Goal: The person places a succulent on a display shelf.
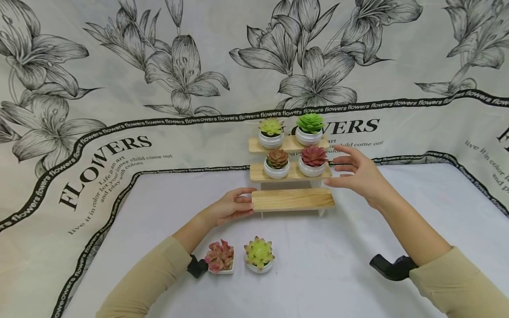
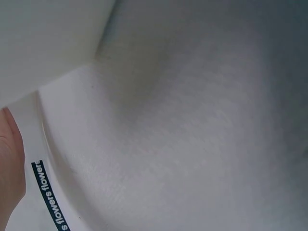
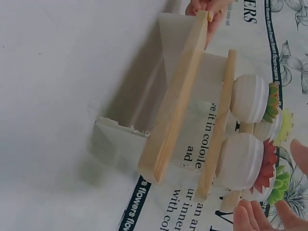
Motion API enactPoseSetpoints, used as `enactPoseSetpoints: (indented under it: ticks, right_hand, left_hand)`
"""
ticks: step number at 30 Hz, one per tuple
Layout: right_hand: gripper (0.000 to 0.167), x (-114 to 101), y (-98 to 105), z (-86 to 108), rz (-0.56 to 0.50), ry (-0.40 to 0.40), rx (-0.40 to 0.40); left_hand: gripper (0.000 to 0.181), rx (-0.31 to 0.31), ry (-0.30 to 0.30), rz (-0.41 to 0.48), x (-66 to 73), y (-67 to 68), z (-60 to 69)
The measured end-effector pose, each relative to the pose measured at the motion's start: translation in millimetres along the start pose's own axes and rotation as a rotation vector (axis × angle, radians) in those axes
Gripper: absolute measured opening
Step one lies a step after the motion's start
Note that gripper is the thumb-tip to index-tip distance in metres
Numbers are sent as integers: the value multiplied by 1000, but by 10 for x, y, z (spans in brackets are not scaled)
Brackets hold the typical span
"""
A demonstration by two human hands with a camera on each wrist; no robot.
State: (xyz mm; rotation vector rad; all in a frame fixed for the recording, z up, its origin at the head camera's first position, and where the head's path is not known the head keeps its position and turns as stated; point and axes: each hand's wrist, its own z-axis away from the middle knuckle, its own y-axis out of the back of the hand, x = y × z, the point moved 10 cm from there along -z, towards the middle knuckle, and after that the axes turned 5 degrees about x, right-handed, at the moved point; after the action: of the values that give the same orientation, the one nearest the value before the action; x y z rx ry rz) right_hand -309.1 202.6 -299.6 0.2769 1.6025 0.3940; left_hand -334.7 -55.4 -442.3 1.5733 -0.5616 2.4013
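Observation:
A stand has three wooden tiers; its bare lowest board [image 1: 293, 199] [image 3: 175, 110] is pinched at the left end by my left hand [image 1: 228, 207] [image 3: 211, 12]. My right hand [image 1: 359, 179] is beside the stand's right side with fingers apart, holding nothing; its fingers [image 3: 248, 216] show at the right wrist view's lower right. On the middle tier are a brown succulent [image 1: 277, 159] and a red succulent [image 1: 313, 156] in white pots. The top tier bears a yellow-green succulent [image 1: 271, 126] and a green succulent [image 1: 310, 123]. The left wrist view shows mostly blurred white surfaces.
On the white tabletop [image 1: 318, 265], in front of the stand, are a pink succulent [image 1: 219, 256] in a square white pot and a spiky yellow-green succulent [image 1: 259, 253] in a round one. A flower-printed cloth [image 1: 199, 137] hangs behind.

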Motion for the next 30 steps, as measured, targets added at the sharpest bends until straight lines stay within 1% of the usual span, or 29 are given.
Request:
enactPoseSetpoints:
  ticks: [2,5,7,10,13,18,22,26,30]
  right_hand:
    - [89,-58,2,68,13,47,-1]
    - [83,-129,-52,161,-3,120,-33]
    - [80,-147,-117,215,-21,157,-70]
    - [77,-133,-245,289,-47,184,-136]
    - [76,-92,-389,353,-56,187,-195]
    - [75,-6,-658,429,-111,190,-292]
    - [74,100,-921,490,-162,163,-381]
    - [73,229,-1204,561,-198,134,-469]
    - [74,315,-1437,615,-236,125,-538]
  left_hand:
    - [55,-4,-7,-3,10,-3,3]
    - [55,-6,-11,-4,14,-6,1]
    - [55,-6,-9,-2,8,-6,-2]
    - [55,-7,-7,-1,-5,-7,-6]
    - [55,-6,-8,4,-13,-3,-5]
    - [56,-9,-17,10,-10,4,3]
    - [56,-6,-21,9,-9,7,13]
    - [55,0,-12,6,-13,10,18]
    - [55,1,-4,-2,1,1,24]
